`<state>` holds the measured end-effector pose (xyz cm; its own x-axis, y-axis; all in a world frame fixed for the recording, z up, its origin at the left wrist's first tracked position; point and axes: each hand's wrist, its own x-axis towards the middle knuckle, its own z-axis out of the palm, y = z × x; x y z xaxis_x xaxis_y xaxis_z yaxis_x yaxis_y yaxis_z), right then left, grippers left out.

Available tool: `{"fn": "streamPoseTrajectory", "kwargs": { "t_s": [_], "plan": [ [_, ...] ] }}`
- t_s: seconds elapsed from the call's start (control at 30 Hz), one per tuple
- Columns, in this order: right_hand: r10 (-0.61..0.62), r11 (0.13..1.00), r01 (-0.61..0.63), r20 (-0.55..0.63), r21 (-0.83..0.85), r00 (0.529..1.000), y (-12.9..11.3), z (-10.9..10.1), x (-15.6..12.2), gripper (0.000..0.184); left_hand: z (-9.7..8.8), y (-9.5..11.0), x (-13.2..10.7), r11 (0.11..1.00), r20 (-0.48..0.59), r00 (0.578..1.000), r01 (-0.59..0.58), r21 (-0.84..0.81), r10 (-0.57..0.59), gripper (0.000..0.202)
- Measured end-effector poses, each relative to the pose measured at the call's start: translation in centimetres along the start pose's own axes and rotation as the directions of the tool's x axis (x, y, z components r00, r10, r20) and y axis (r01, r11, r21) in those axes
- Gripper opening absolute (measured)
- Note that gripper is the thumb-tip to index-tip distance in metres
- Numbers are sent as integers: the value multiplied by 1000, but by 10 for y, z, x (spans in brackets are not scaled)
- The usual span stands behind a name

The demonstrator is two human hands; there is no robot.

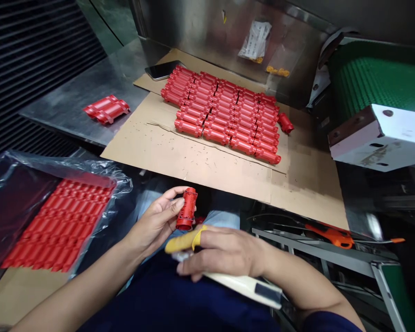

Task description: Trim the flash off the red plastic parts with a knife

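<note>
Red tube, near-upright over lap, just off cardboard sheet bearing rows of matching tubes. More in plastic bag, left. Right hand lower, fingers closed round cream-handled tool; tip blurred. Left hand pinches tube, thumb on left side, fingers behind, ends sticking out. Yellow finger cot near tube's lower end.
</note>
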<state>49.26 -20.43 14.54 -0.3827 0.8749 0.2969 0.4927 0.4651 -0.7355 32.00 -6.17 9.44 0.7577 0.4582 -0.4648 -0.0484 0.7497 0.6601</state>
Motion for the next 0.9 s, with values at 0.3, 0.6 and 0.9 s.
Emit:
{"fn": "streamPoseTrajectory", "kwargs": {
  "t_s": [0.3,0.6,0.9],
  "plan": [
    [169,966,-32,-530,258,831,8,11,-23,16,-5,4,-2,999,27,998,-50,17,49,50],
    [-74,997,65,-508,-35,858,16,22,-22,40,-3,4,-2,998,42,999,-7,-58,9,51],
    [161,947,-31,-388,321,908,17,37,-16,32,5,1,2,977,100,976,200,-71,-193,47]
  ]
}}
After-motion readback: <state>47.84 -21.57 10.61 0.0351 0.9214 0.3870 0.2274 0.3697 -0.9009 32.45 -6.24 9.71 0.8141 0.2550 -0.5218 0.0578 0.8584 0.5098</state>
